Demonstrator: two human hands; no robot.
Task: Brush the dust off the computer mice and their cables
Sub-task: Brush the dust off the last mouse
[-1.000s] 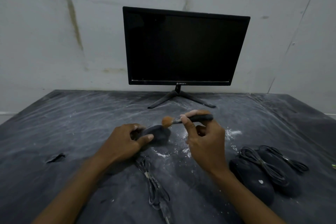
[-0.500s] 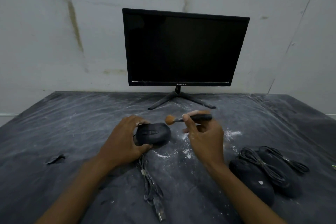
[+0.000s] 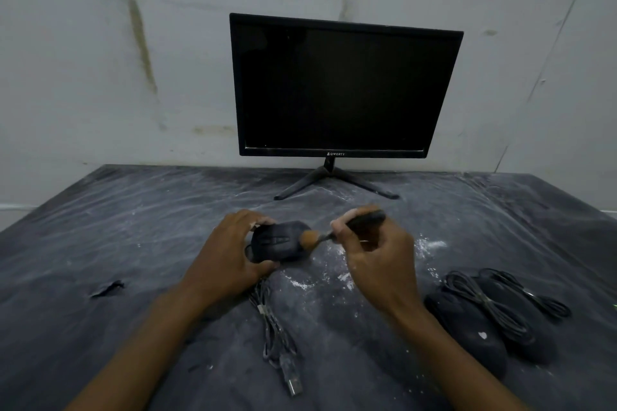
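My left hand point(image 3: 230, 257) grips a black computer mouse point(image 3: 278, 240), tilted up so its buttons and wheel face me. My right hand point(image 3: 377, 253) holds a small brush point(image 3: 334, 233) by its dark handle; the orange bristle tip touches the mouse's right side. The mouse's bundled cable point(image 3: 273, 330) trails toward me on the table and ends in a USB plug point(image 3: 293, 384). Two more black mice point(image 3: 467, 327) with coiled cables point(image 3: 487, 304) on top lie side by side at the right.
A dark, switched-off monitor point(image 3: 344, 87) on a splayed stand sits at the back against a stained wall. The dark table point(image 3: 133, 243) is streaked with white dust, thickest just under my hands. A small dark scrap point(image 3: 107, 289) lies at the left.
My left hand has turned the mouse so its top faces me. The brush rose off it half a second ago and has now come back down onto its right side.
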